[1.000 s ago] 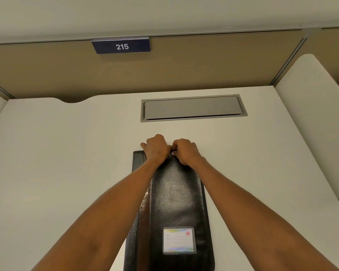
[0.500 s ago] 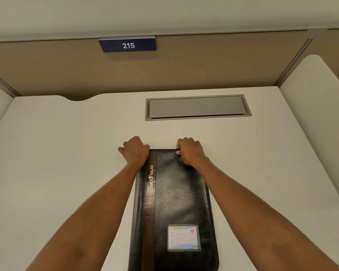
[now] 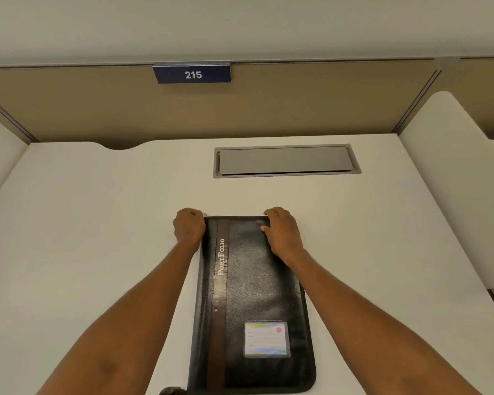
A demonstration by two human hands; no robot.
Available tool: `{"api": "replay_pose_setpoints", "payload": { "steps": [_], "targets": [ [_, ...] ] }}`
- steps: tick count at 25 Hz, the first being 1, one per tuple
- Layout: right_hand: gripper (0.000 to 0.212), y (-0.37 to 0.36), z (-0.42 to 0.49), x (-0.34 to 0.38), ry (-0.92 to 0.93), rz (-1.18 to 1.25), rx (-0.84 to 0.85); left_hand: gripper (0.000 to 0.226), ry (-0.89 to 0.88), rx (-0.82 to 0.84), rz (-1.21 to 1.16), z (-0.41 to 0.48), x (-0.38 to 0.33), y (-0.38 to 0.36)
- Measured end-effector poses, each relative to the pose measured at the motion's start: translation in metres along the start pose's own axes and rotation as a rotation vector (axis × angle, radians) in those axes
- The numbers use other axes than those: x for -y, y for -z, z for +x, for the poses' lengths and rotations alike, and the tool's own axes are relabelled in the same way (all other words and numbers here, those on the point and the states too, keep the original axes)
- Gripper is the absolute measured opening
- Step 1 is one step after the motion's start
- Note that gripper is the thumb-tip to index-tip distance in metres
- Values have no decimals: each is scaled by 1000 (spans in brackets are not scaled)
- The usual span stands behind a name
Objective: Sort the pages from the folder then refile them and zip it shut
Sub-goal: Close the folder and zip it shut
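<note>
Black leather folder is laid flat on the white worktop, lengthwise, near the front edge. Its far left corner is pinched by the left hand, curled tight, probably on the zip pull, though that can't be confirmed. The far right corner is pressed down by the right hand, fingers bent over the edge. If the corner isn't pinned firmly, the zip could be snagged at the bend.

The scene is evenly and softly lit with a warm yellowish cast, and only faint shadows are cast. Straight edges are bowed toward the borders by wide-angle distortion. Focus is kept sharp throughout.
</note>
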State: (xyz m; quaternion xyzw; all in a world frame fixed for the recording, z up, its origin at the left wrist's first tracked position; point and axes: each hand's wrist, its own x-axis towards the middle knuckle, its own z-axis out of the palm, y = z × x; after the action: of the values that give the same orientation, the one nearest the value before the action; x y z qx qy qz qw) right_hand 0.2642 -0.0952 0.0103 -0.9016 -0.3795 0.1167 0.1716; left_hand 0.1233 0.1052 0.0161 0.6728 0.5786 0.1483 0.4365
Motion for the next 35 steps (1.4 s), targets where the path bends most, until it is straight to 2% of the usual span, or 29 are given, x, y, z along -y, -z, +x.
{"api": "replay_pose_setpoints", "payload": {
  "steps": [1,4,8,16,22,27,30,35],
  "targets": [
    [45,-2,-10,-1,-5,1,-17,20,-67,10,5,-5,4,1],
    [51,-12,-40,1,-39,14,-60,39,-312,59,201,-26,20,-1],
    [54,-27,-73,3,-25,-11,-70,49,-523,106,399,-64,43,-11],
    [60,-45,-129,7,-44,-44,-68,54,-578,91,474,-132,83,-9],
    [64,-44,-170,5,-137,-49,-94,61,-493,135,428,-167,103,8],
    [80,-36,-196,9,-359,31,-88,76,-376,173,387,-184,110,23],
    [89,-31,-200,14,-425,120,-78,87,-308,199,345,-183,113,32],
    [87,-25,-184,15,-517,183,-46,80,-123,254,251,-173,107,42]
  ]
}}
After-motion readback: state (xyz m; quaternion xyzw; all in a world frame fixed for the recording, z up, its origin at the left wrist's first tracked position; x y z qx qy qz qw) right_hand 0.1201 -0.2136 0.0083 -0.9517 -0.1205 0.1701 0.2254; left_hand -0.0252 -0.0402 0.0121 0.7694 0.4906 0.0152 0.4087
